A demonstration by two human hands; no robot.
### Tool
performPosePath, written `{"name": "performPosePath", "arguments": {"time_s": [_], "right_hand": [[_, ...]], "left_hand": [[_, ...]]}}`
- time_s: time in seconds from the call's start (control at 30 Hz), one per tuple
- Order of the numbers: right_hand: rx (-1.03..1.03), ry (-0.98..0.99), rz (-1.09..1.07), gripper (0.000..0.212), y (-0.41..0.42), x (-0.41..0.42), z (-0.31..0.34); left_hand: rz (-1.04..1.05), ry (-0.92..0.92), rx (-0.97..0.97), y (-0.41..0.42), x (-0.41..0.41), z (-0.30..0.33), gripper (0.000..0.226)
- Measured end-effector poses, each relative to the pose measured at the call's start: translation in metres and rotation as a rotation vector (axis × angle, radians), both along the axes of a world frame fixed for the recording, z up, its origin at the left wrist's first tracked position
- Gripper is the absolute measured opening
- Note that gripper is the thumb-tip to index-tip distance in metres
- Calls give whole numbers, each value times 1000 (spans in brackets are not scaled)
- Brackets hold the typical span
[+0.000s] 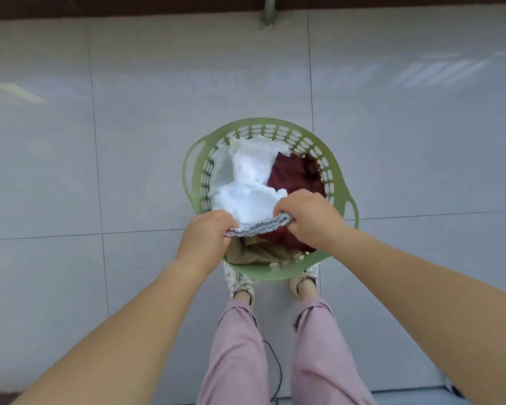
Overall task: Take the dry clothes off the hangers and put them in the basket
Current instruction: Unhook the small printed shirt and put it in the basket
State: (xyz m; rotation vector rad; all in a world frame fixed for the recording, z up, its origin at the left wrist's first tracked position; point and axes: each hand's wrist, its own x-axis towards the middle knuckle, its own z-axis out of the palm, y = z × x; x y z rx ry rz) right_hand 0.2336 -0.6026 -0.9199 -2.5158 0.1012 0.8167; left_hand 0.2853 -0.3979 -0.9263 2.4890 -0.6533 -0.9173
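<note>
A green plastic laundry basket stands on the tiled floor right in front of my feet. Inside lie a dark red garment, a tan garment near the front, and another white piece at the back. A white garment with a grey elastic waistband is stretched over the basket. My left hand grips the left end of the waistband and my right hand grips its right end. No hangers are in view.
Large pale grey floor tiles surround the basket. A dark wall base and a grey pipe run along the far edge. My shoes and pink trousers are just behind the basket. A thin dark cord hangs between my legs.
</note>
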Motion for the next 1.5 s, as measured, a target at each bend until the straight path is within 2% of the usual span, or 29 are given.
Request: {"name": "performPosePath", "arguments": {"time_s": [0.1,0.23,0.3,0.33,0.4,0.47,0.5,0.53,0.6,0.63,0.7,0.83,1.13,1.27,1.4,1.5], "right_hand": [[-59,95,256,37,17,-22,-49],[-84,165,484,34,31,-40,-91],[-140,239,587,27,32,-43,-103],[-160,278,601,32,31,-42,-107],[-188,263,566,43,34,-36,-107],[-222,-30,510,38,39,-29,-113],[-263,-130,498,34,42,-25,-113],[-283,-164,478,34,44,-22,-116],[-245,-8,465,47,44,-20,-126],[-236,95,473,51,44,-21,-131],[-255,214,521,56,43,-20,-143],[-256,371,580,63,48,-21,-175],[-188,530,593,65,52,-8,-230],[-173,526,605,61,52,-2,-226],[-170,343,510,43,47,1,-192],[-191,229,361,33,32,4,-147]], "left_hand": [[-254,72,171,3,-23,-53,21],[-508,111,357,0,-42,-99,24],[-519,197,457,-6,-44,-107,32],[-477,224,472,-9,-45,-111,36],[-367,133,405,-15,-44,-112,34],[-243,-70,285,-20,-42,-116,23],[-202,-125,256,-22,-41,-118,28],[-189,-123,264,-23,-39,-123,42],[-246,-29,371,-26,-36,-133,66],[-286,24,442,-26,-37,-139,70],[-347,106,545,-26,-36,-154,70],[-459,142,656,-27,-32,-178,67],[-553,187,789,-35,-23,-227,64],[-533,219,769,-41,-18,-225,55],[-465,139,642,-44,-12,-195,42],[-357,59,508,-49,0,-150,37]]}}
